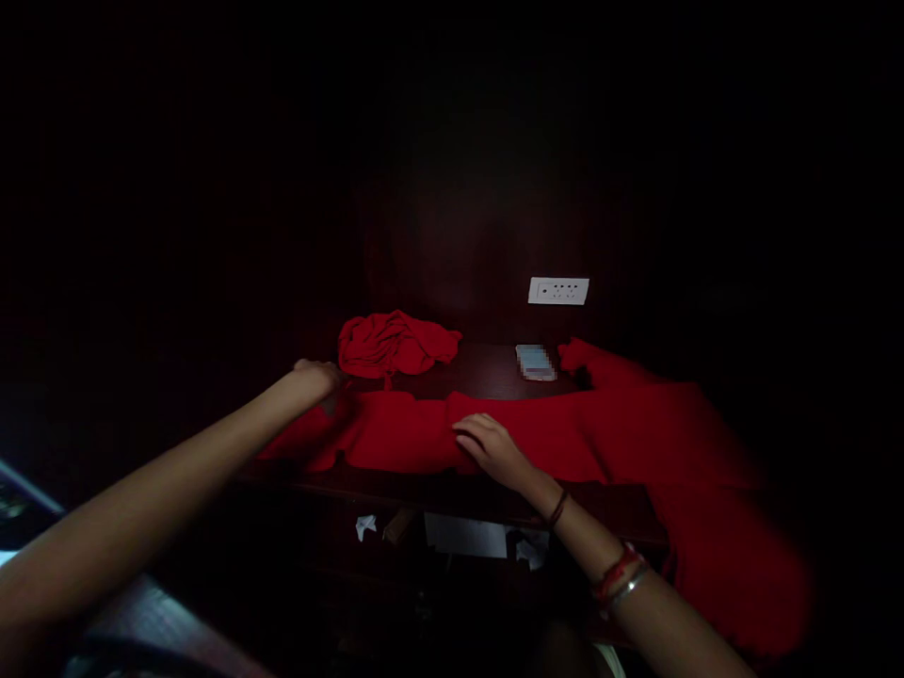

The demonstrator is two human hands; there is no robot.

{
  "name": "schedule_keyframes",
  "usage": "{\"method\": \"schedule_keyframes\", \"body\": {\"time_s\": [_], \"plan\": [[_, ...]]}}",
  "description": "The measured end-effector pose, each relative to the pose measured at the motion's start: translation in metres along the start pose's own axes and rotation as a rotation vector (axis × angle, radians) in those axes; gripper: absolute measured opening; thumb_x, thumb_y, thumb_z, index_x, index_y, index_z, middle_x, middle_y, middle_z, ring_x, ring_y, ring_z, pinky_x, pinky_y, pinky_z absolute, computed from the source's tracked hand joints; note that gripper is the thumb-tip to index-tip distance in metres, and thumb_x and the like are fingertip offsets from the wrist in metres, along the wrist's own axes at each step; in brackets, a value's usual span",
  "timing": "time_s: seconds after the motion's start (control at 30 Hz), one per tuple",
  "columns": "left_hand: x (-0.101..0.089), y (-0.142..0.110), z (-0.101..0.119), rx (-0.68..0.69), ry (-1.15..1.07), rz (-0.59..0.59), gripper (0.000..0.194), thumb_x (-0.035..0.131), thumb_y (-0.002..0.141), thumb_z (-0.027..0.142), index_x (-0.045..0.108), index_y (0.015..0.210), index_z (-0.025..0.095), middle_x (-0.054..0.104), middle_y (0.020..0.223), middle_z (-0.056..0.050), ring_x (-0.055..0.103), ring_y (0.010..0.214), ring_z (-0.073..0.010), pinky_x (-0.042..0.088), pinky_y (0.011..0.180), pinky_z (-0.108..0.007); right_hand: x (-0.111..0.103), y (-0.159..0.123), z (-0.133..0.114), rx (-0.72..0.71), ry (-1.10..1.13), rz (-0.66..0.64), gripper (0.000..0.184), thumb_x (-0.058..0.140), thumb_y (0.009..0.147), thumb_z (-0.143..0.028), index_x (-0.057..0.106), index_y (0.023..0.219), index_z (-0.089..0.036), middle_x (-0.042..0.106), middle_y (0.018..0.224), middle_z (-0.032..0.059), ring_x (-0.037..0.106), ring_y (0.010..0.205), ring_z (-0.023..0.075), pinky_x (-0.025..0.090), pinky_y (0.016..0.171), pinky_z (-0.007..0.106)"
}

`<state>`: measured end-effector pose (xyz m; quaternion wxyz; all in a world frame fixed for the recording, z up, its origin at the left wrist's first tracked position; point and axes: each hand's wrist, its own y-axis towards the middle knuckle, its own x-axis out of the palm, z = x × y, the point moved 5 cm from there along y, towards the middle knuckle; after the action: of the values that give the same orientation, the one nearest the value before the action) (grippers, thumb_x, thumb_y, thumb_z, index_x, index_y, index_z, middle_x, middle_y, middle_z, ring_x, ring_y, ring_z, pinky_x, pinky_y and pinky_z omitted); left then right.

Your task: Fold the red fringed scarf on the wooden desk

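A long strip of red cloth (523,433) lies along a dark wooden surface and hangs over its right end. My right hand (494,450) rests on the middle of this cloth, palm down, fingers stretched out toward the left. At the cloth's left part is my left hand (319,377), seen from the back; its fingers are mostly hidden in shadow, so I cannot tell whether they grip the fabric. Just beyond it sits a crumpled red cloth bundle (395,345), with a thin end trailing toward the strip.
A phone (536,363) lies behind the strip on the dark surface (487,369). A white socket plate (557,291) is on the back wall. Below the front edge are a pale flat sheet (466,535) and a white scrap (365,526). Deep shadow surrounds everything.
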<state>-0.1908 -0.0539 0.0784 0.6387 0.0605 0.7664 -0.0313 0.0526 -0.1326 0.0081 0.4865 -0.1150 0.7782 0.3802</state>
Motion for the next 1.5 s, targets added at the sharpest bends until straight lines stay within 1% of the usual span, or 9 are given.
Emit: {"method": "schedule_keyframes", "body": {"time_s": [0.2, 0.33, 0.43, 0.53, 0.77, 1.0, 1.13, 1.27, 1.5], "plan": [[0.045, 0.008, 0.111, 0.369, -0.194, 0.045, 0.05, 0.026, 0.084, 0.045, 0.031, 0.126, 0.019, 0.026, 0.133, -0.009, 0.027, 0.119, -0.0212, 0.027, 0.093, -0.032, 0.001, -0.033, 0.076, 0.454, -0.187, -0.313, 0.057, 0.026, 0.078, -0.057, 0.024, 0.128, -0.03, 0.023, 0.135, 0.0029, 0.015, 0.122, 0.0308, 0.016, 0.089, 0.059], [0.104, 0.017, 0.09, 0.272, -0.255, -0.026, 0.057, 0.02, 0.081, 0.054, 0.019, 0.13, 0.025, 0.013, 0.137, -0.006, 0.013, 0.124, -0.0243, 0.015, 0.097, -0.045, 0.001, -0.051, 0.096, 0.496, -0.233, -0.395, 0.06, 0.013, 0.077, -0.062, 0.02, 0.129, -0.034, 0.016, 0.137, -0.0017, 0.01, 0.124, 0.0286, 0.008, 0.093, 0.057], [0.117, 0.024, 0.056, 0.216, -0.239, -0.021, 0.058, 0.02, 0.08, 0.054, 0.018, 0.131, 0.024, 0.012, 0.137, -0.006, 0.011, 0.124, -0.0235, 0.013, 0.098, -0.043, 0.0, -0.052, 0.096, 0.479, -0.266, -0.387, 0.061, 0.011, 0.076, -0.062, 0.02, 0.129, -0.033, 0.017, 0.137, -0.0015, 0.011, 0.124, 0.027, 0.009, 0.095, 0.054], [0.112, 0.025, 0.047, 0.216, -0.202, -0.044, 0.057, 0.02, 0.082, 0.049, 0.018, 0.131, 0.021, 0.011, 0.137, -0.009, 0.012, 0.124, -0.0239, 0.015, 0.098, -0.042, 0.001, -0.048, 0.095, 0.49, -0.273, -0.386, 0.061, 0.01, 0.076, -0.063, 0.02, 0.129, -0.033, 0.016, 0.137, -0.0013, 0.011, 0.124, 0.027, 0.009, 0.095, 0.054], [0.093, 0.013, 0.108, 0.447, -0.26, 0.1, 0.052, 0.018, 0.084, 0.048, 0.018, 0.131, 0.025, 0.013, 0.137, -0.004, 0.012, 0.125, -0.0197, 0.016, 0.098, -0.04, 0.003, -0.041, 0.094, 0.523, -0.232, -0.441, 0.062, 0.011, 0.076, -0.063, 0.017, 0.13, -0.033, 0.013, 0.138, -0.0007, 0.008, 0.124, 0.0272, 0.007, 0.095, 0.055], [0.101, 0.007, 0.082, 0.547, -0.214, 0.064, 0.047, 0.02, 0.086, 0.039, 0.025, 0.129, 0.021, 0.023, 0.135, -0.006, 0.018, 0.123, -0.0191, 0.018, 0.098, -0.037, -0.002, -0.042, 0.095, 0.483, -0.235, -0.321, 0.056, 0.022, 0.08, -0.055, 0.029, 0.127, -0.027, 0.023, 0.135, 0.0036, 0.016, 0.122, 0.0277, 0.011, 0.094, 0.055], [0.069, -0.03, 0.097, 0.749, -0.184, 0.206, 0.044, 0.031, 0.083, 0.039, 0.035, 0.123, 0.023, 0.039, 0.125, -0.005, 0.036, 0.112, -0.0167, 0.027, 0.094, -0.03, -0.018, -0.038, 0.067, 0.255, -0.151, -0.142, 0.05, 0.035, 0.08, -0.047, 0.041, 0.12, -0.017, 0.04, 0.124, 0.0094, 0.031, 0.115, 0.0206, 0.022, 0.096, 0.04], [0.052, -0.056, 0.121, 0.81, -0.056, 0.093, 0.051, 0.045, 0.075, 0.027, 0.031, 0.124, 0.029, 0.048, 0.114, -0.005, 0.048, 0.098, -0.0191, 0.04, 0.079, -0.028, -0.023, -0.041, 0.031, -0.035, -0.084, -0.232, 0.035, 0.043, 0.079, -0.034, 0.049, 0.111, -0.018, 0.052, 0.106, 0.0067, 0.046, 0.098, 0.0138, 0.035, 0.086, 0.026], [0.059, -0.043, 0.13, 0.766, -0.01, 0.076, 0.067, 0.037, 0.066, 0.002, 0.028, 0.126, 0.032, 0.044, 0.12, -0.005, 0.045, 0.105, -0.0213, 0.038, 0.081, -0.03, -0.018, -0.037, 0.027, -0.016, -0.226, -0.312, 0.037, 0.039, 0.078, -0.014, 0.045, 0.114, -0.017, 0.056, 0.099, 0.0081, 0.051, 0.091, 0.0153, 0.038, 0.078, 0.027]]}}
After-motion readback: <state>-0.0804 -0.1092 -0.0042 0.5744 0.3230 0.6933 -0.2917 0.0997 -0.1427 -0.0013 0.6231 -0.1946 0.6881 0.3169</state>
